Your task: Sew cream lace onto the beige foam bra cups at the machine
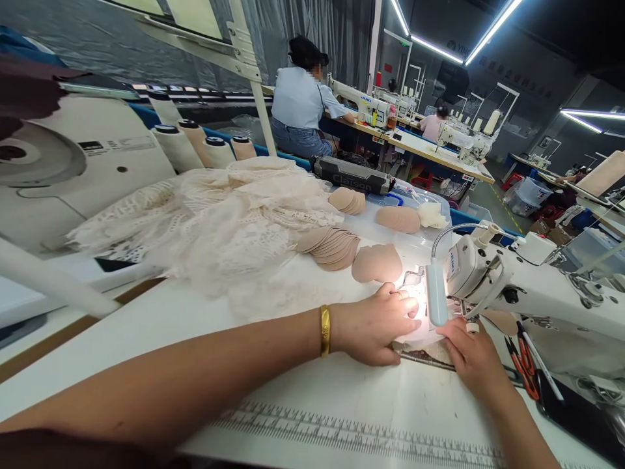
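Note:
Under the bright lamp, a pale thin fabric piece (418,340) lies on the bed of a white sewing machine (481,270). My left hand (378,326), with a gold bracelet at the wrist, rests on this cloth with fingers and thumb apart. On the other side of the lamp, my right hand (476,358) has its fingers together on the cloth's edge, close to the needle area. The tubular lamp head (436,293) hides part of the fabric between my hands. Beige oval pads (332,247) lie fanned out beyond my left hand, beside another beige pad (377,262).
Cream lace fabric (234,221) is heaped at the left, near thread cones (183,143). Orange-handled snips (525,365) and a white pen (541,361) lie right of my right hand. A ruler (342,426) runs along the front edge. A co-worker (300,98) sits behind.

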The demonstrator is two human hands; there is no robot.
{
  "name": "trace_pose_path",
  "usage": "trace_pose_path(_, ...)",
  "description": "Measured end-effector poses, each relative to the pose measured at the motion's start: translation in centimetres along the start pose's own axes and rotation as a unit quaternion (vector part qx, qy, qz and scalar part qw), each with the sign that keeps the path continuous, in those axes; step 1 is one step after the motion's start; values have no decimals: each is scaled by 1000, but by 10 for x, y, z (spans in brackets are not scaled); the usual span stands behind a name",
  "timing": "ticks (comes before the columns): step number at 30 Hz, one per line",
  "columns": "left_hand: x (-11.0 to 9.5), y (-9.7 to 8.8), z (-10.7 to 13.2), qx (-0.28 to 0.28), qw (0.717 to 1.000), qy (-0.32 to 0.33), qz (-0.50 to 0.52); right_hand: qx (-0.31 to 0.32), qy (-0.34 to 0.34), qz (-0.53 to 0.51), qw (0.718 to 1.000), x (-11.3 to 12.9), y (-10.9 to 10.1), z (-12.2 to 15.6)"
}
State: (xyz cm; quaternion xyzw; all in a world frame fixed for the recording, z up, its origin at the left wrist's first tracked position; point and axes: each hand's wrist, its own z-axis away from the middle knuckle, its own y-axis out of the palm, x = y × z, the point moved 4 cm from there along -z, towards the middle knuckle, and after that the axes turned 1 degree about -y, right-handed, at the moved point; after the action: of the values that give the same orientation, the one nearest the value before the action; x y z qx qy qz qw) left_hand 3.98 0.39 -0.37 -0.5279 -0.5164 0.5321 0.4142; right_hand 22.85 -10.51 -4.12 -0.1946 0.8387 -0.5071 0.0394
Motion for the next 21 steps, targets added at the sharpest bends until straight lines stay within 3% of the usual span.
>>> trace_pose_path(5,2,4,-3,-39,997,66,6,124,53,-79,988,-6,-13,2)
trace_pose_path(8,4,6,-5,-80,993,83,4,158,61,-150,974,-7,-23,-1)
trace_pose_path(11,5,8,-6,-108,989,102,-3,101,84,-213,968,-9,-23,-5)
trace_pose_path(14,10,8,-8,-111,988,105,-7,38,87,-173,980,-11,-7,-6)
trace_pose_path(18,20,8,-12,-116,989,90,6,43,55,-33,997,-9,14,-3)
trace_pose_path(21,26,10,-13,-118,989,88,25,51,38,18,998,-9,15,-3)
